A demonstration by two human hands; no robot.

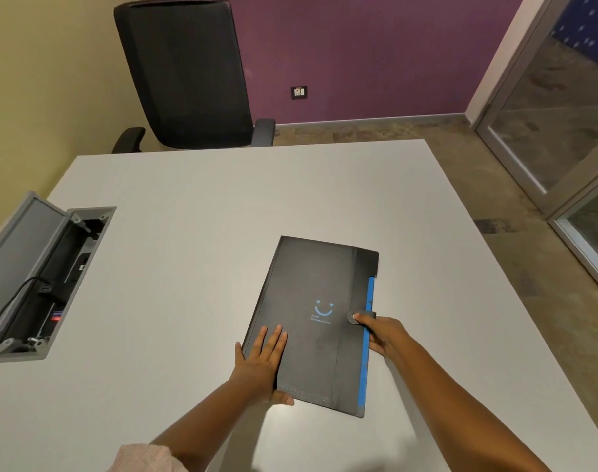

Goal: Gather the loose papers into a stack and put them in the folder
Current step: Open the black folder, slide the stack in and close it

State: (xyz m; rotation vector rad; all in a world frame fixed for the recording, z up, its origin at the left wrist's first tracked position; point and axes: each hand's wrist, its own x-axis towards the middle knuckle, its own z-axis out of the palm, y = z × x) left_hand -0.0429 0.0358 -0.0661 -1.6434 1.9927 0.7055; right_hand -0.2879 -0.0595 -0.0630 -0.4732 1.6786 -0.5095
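Observation:
A black folder [311, 321] with a blue smile logo and a blue right edge lies closed on the white table [195, 233], slightly turned. My left hand [262, 364] lies flat with straight fingers on the folder's lower left corner. My right hand [381, 333] is at the folder's right edge, its thumb pressing the grey clasp tab [354, 316] on the cover while the other fingers curl under the edge. No loose papers are in view.
An open grey cable box [42, 277] with plugs and a black cable is sunk into the table at the left. A black office chair [188, 73] stands behind the far edge. The table's right edge drops to the floor beside glass doors [556, 131].

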